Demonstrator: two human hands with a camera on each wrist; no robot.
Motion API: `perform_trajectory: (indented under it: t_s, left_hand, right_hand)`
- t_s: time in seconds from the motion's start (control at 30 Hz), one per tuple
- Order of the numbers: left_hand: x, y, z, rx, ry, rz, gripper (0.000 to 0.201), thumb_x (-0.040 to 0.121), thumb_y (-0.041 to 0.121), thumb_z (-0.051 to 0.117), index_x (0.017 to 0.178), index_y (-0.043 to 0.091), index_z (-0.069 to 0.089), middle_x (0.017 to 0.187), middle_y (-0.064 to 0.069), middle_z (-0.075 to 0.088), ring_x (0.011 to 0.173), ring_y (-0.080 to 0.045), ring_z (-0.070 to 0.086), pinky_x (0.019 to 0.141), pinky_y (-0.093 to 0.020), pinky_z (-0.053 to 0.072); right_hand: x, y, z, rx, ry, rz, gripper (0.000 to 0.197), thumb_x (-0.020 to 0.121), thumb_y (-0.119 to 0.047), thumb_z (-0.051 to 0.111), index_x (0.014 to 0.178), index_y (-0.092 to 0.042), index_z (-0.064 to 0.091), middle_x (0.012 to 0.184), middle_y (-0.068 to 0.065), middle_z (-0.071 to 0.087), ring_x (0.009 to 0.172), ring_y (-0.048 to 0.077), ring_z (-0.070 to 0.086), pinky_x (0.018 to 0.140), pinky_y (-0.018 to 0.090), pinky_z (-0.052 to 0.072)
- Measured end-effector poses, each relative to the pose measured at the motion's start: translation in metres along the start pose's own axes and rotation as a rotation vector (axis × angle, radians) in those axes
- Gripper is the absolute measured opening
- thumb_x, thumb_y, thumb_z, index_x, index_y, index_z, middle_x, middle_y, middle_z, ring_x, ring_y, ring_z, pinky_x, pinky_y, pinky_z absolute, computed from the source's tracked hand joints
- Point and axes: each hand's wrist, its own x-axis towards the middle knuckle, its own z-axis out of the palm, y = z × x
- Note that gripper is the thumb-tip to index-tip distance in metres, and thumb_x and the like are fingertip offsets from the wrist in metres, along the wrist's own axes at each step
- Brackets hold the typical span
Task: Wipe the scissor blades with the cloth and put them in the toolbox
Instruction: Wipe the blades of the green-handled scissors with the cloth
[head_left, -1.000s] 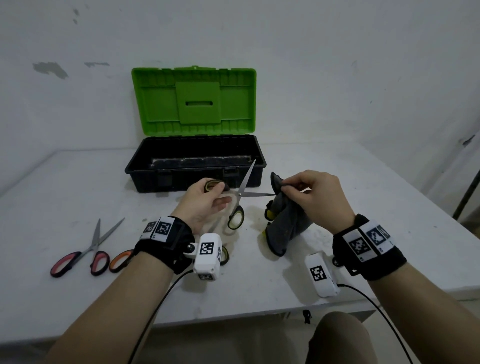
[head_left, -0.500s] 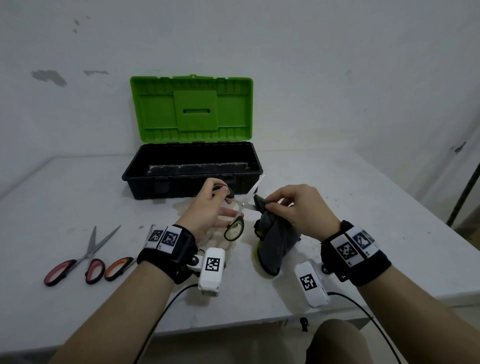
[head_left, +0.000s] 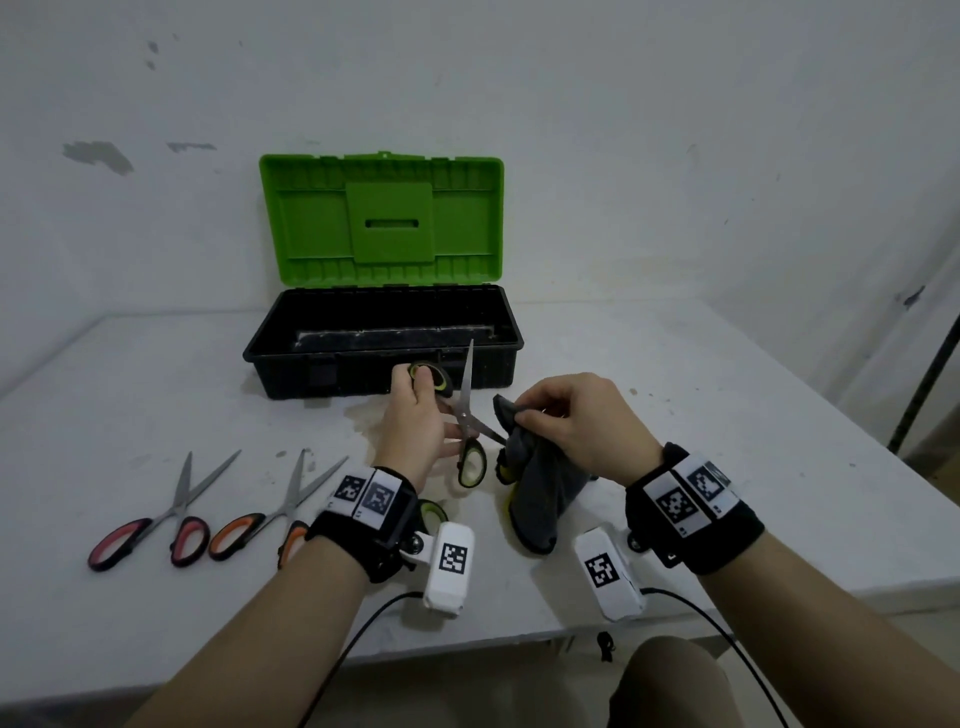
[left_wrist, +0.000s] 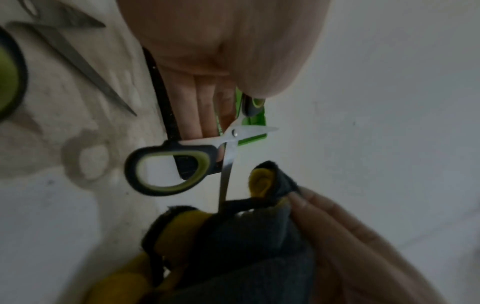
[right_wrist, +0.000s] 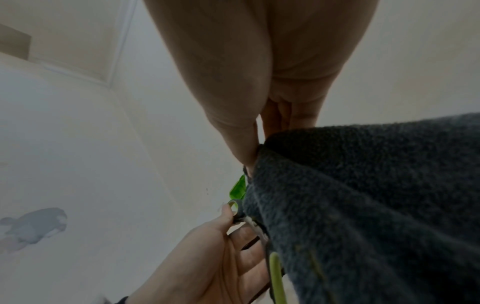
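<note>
Holding the black-and-lime-handled steel scissors (head_left: 466, 422) spread wide in front of me, I have my left hand (head_left: 415, 426) hooked by the thumb through the far handle loop, fingers lying along the pivot, while my right hand (head_left: 574, 421) pinches a fold of the dark grey fleece cloth with yellow trim (head_left: 537, 488) over the lower blade; the other blade points up toward the box. I judge this to be the wiping step, only one blade under the cloth so far. Next I need to draw the pinched cloth along that blade toward its tip, away from the edge, then do the upright blade, close the scissors and carry them forward. The open black plastic toolbox with its raised green lid (head_left: 382, 340) sits just beyond my hands on the white table (head_left: 727, 415); I see no scissors in it, though its floor is dim. Two more pairs wait at my left, red-handled scissors (head_left: 156, 525) and orange-handled scissors (head_left: 270, 519)
</note>
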Motion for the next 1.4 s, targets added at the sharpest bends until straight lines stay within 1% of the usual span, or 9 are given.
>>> perform_trajectory:
  t_s: [0.13,0.37,0.63,0.73,0.8,0.93,1.1,1.27,1.4]
  left_hand:
    - [0.004,-0.004,-0.005,0.232,0.071,0.135,0.028,0.104,0.051,0.028,0.09,0.033,0.044,0.09,-0.013,0.064,0.073,-0.036,0.07,0.065,-0.055,0.06]
    - [0.002,-0.002,-0.003,0.32,0.042,0.163,0.03,0.105,0.048,0.027,0.09,0.029,0.045,0.082,-0.007,0.059,0.071,-0.03,0.059,0.062,-0.04,0.046]
    - [0.003,-0.004,-0.003,0.332,-0.049,0.133,0.031,0.106,0.048,0.03,0.097,0.025,0.05,0.085,-0.003,0.063,0.07,-0.021,0.059,0.076,-0.06,0.058]
    - [0.002,-0.001,-0.003,0.282,-0.09,0.096,0.028,0.109,0.04,0.031,0.104,0.019,0.049,0.08,-0.005,0.058,0.049,-0.008,0.052,0.054,-0.041,0.057]
    - [0.0,0.001,-0.007,0.26,-0.105,0.051,0.027,0.11,0.035,0.027,0.112,0.017,0.047,0.07,-0.005,0.053,0.038,-0.005,0.046,0.038,-0.024,0.041]
    - [-0.002,-0.001,-0.014,0.414,-0.107,0.14,0.028,0.111,0.031,0.026,0.114,0.014,0.048,0.077,-0.008,0.049,0.056,-0.014,0.047,0.038,-0.014,0.036]
    - [0.005,-0.007,-0.018,0.47,-0.008,0.185,0.029,0.11,0.033,0.025,0.11,0.016,0.048,0.084,-0.01,0.056,0.071,-0.022,0.053,0.064,-0.041,0.05]
    - [0.006,-0.009,-0.007,0.401,-0.018,0.157,0.028,0.105,0.046,0.025,0.1,0.032,0.049,0.09,-0.009,0.062,0.08,-0.03,0.061,0.075,-0.055,0.055]
    - [0.003,0.0,0.001,0.416,-0.025,0.179,0.03,0.11,0.034,0.025,0.107,0.019,0.051,0.086,0.002,0.056,0.079,-0.013,0.054,0.07,-0.032,0.041]
  right_hand:
    - [-0.003,-0.001,-0.001,0.054,0.069,-0.021,0.006,0.083,-0.026,0.07,0.085,-0.031,0.073,0.079,-0.017,0.07,0.073,-0.001,0.063,0.066,0.009,0.044]
    - [-0.002,0.002,0.0,0.12,0.068,-0.008,0.004,0.084,-0.025,0.069,0.086,-0.029,0.071,0.079,-0.012,0.071,0.073,0.003,0.063,0.07,0.019,0.049]
    - [-0.002,-0.004,0.006,-0.01,0.058,-0.127,0.009,0.084,-0.02,0.07,0.086,-0.029,0.071,0.08,-0.02,0.067,0.074,-0.004,0.06,0.069,0.008,0.042]
    - [-0.001,-0.006,0.0,-0.097,0.212,-0.186,0.009,0.084,-0.018,0.069,0.09,-0.023,0.073,0.083,-0.01,0.068,0.075,0.004,0.06,0.073,0.019,0.046]
    - [0.0,-0.006,-0.008,-0.116,0.266,-0.185,0.01,0.085,-0.017,0.067,0.091,-0.023,0.073,0.083,-0.005,0.069,0.077,0.01,0.061,0.074,0.027,0.05]
    - [-0.006,-0.01,-0.018,-0.139,0.236,-0.156,0.012,0.086,-0.017,0.066,0.091,-0.024,0.073,0.085,-0.009,0.069,0.078,0.008,0.061,0.076,0.03,0.052]
    - [-0.009,-0.021,-0.035,-0.167,0.425,-0.137,0.009,0.084,-0.015,0.065,0.086,-0.018,0.073,0.08,-0.004,0.07,0.073,0.012,0.061,0.071,0.032,0.05]
    - [-0.007,-0.028,-0.002,-0.051,0.198,-0.214,0.01,0.079,-0.013,0.073,0.087,-0.018,0.071,0.079,-0.007,0.07,0.069,0.004,0.064,0.071,0.018,0.048]
    - [-0.005,-0.014,0.028,-0.097,0.023,-0.289,0.011,0.078,-0.027,0.077,0.087,-0.02,0.074,0.081,-0.008,0.066,0.073,0.004,0.056,0.071,0.016,0.044]
